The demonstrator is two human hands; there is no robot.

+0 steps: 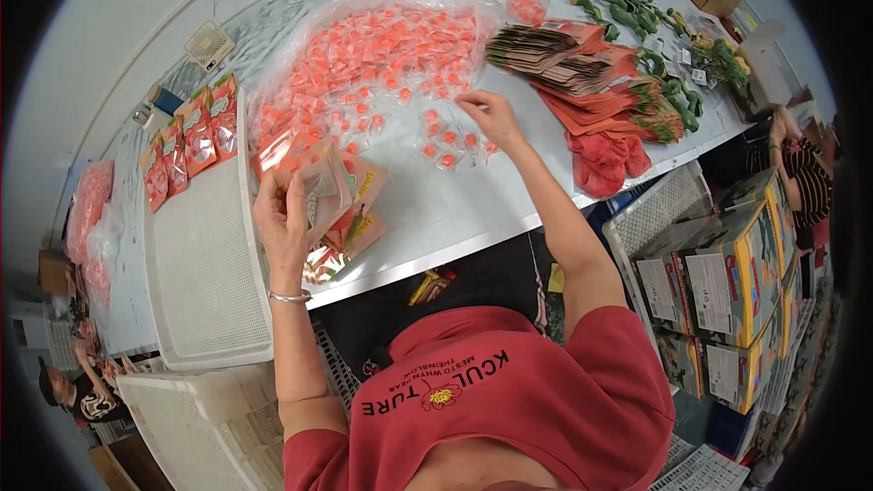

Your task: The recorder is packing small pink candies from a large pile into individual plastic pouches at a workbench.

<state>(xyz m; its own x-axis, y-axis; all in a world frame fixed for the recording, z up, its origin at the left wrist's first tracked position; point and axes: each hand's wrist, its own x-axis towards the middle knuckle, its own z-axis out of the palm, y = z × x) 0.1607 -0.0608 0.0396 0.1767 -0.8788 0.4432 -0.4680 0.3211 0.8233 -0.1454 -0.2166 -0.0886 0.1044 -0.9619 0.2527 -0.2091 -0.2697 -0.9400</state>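
My left hand (284,214) is closed on an open pouch (329,195) with a clear panel and a red-orange printed side. More pouches (364,227) lie under and beside it at the table's near edge. Fingertips pinched together, my right hand (489,116) hovers over the table; what they hold, if anything, is too small to make out. Just left of it lies a loose cluster of small clear-wrapped red-orange pieces (448,138). Behind both hands, a large heap of the same wrapped pieces (391,41) rests on a clear plastic sheet.
Filled pouches (198,132) stand in a white basket tray (205,264) at left. To the right are fanned stacks of flat pouches (582,68), a red cloth (605,164) and green bundles (627,5). Cartons (718,282) are stacked beside the table, near another person (800,173).
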